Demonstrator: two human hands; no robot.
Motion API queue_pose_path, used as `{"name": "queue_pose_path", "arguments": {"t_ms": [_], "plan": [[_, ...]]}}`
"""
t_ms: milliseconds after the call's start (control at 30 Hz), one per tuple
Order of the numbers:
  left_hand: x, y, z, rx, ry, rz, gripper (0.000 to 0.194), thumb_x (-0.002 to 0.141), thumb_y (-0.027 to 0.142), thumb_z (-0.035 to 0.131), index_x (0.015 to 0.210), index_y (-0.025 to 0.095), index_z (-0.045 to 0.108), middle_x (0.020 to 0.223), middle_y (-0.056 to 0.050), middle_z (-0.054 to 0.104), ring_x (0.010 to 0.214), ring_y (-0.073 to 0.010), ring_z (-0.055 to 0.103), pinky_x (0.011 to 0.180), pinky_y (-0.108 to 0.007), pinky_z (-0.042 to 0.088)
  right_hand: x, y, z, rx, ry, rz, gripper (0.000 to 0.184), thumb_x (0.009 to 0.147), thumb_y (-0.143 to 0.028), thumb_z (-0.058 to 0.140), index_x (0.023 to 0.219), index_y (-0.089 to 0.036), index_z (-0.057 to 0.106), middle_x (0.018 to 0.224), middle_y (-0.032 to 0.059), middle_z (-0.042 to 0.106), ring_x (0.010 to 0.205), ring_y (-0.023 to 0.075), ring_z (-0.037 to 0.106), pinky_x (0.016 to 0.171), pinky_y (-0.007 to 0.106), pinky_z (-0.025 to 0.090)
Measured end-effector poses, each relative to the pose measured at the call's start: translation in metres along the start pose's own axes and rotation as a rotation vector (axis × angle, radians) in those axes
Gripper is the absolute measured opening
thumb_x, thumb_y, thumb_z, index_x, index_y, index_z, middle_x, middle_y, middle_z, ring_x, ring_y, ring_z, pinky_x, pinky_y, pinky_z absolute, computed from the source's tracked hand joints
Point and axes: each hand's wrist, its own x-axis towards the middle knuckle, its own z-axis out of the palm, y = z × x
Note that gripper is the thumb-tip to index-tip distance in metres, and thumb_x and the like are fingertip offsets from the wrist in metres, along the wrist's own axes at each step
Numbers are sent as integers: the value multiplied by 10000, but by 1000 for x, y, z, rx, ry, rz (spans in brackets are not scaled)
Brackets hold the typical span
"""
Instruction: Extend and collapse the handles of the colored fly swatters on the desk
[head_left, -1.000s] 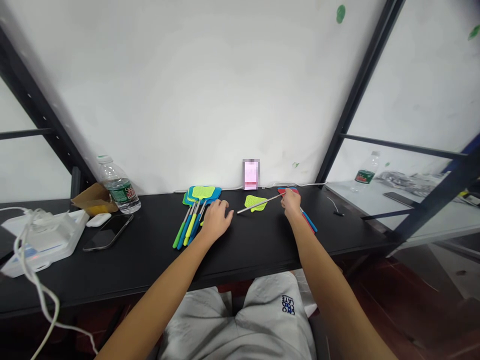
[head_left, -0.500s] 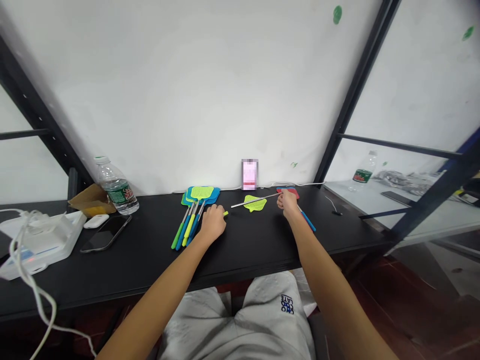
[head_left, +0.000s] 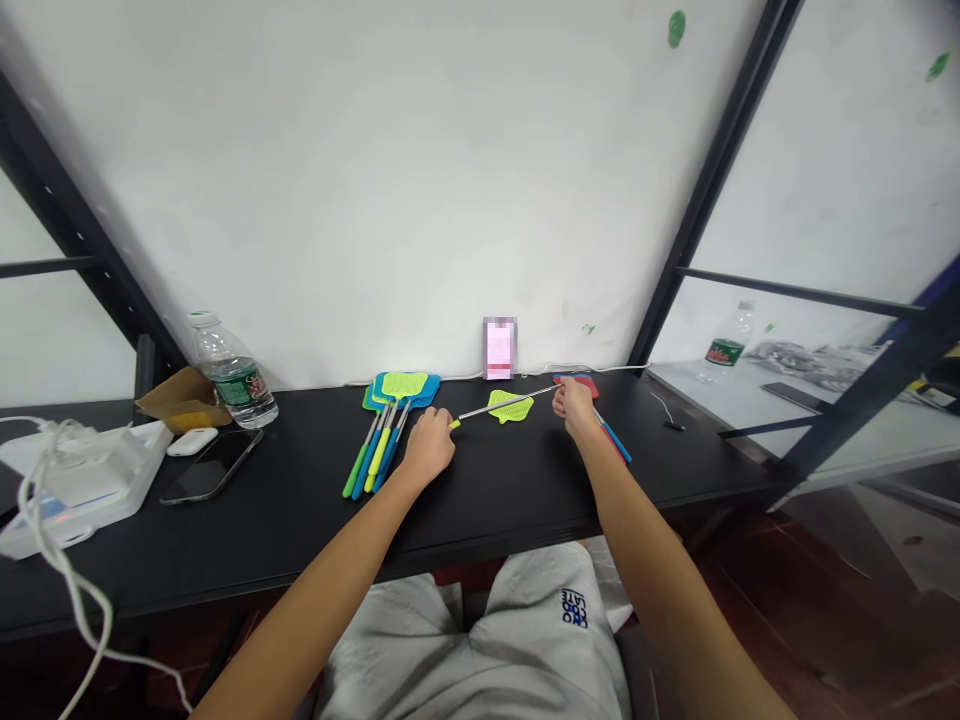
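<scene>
Blk desk (head_left: 495, 485) agst wht wall (head_left: 345, 200), dk-red flr (head_left: 810, 620).

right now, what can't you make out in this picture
Head view throughout:
Yellow-green plastic handle: the rest, hidden by the left hand.
Thin silver metal rod: right end, hidden by the right hand.
Upright pink-lit rectangular screen: content, pixelated.
Looping white cable: continuation, cut off by the bottom edge.
</scene>
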Motion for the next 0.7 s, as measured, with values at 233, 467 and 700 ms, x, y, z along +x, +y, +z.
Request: {"name": "queue_pose_path", "arguments": {"t_ms": [233,467,700], "plan": [[1,-1,3,-9,10,-4,182,915,123,422,976,174,585,1031,-102,555,962,-222,565,819,-316,409,0,3,1,3,-18,-8,373,793,-283,547,601,-237,231,428,-100,225,318,35,199,320,180,100],[4,-6,4,-121,58,51,148,892,103,450,930,188,564,1000,-74,548,920,-197,570,828,-313,439,-1,-6,-1,20,-22,29,370,810,-255,508,604,-243,201,412,-98,208,304,44,202,316,191,102],[-2,4,1,-339,13,302,156,872,86,449,888,186,566,937,-43,553,840,-155,568,794,-288,464,-9,-5,2,-18,-148,119,357,828,-242,480,607,-243,199,428,-95,200,322,51,204,328,191,106]]}}
